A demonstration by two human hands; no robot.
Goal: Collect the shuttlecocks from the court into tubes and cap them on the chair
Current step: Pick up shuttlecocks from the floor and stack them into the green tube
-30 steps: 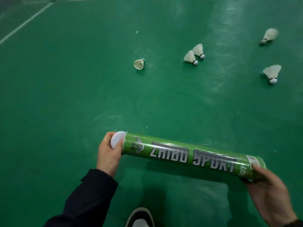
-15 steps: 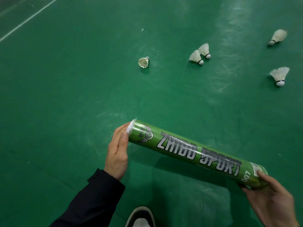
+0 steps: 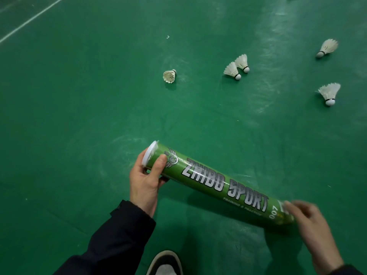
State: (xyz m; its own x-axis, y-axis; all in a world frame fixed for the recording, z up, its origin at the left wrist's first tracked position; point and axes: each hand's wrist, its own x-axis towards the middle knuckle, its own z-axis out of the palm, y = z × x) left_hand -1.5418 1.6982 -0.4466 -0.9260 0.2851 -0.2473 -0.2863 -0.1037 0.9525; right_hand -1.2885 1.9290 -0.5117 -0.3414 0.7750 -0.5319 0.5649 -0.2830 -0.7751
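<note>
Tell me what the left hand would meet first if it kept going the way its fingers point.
Probably nothing near: the left hand, gripping the tube by its white cap, points up the picture over bare court floor. Depth is unclear.

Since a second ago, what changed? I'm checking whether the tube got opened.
The left hand went from covering the white cap to gripping the green tube just behind it; the cap is still on. The tube's capped end tilted up. The blurred right hand stays at the far end. Five shuttlecocks lie untouched.

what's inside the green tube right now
Cannot tell. The green tube is opaque, and a white cap covers the end gripped by the left hand; the right hand hides the other end.
</note>
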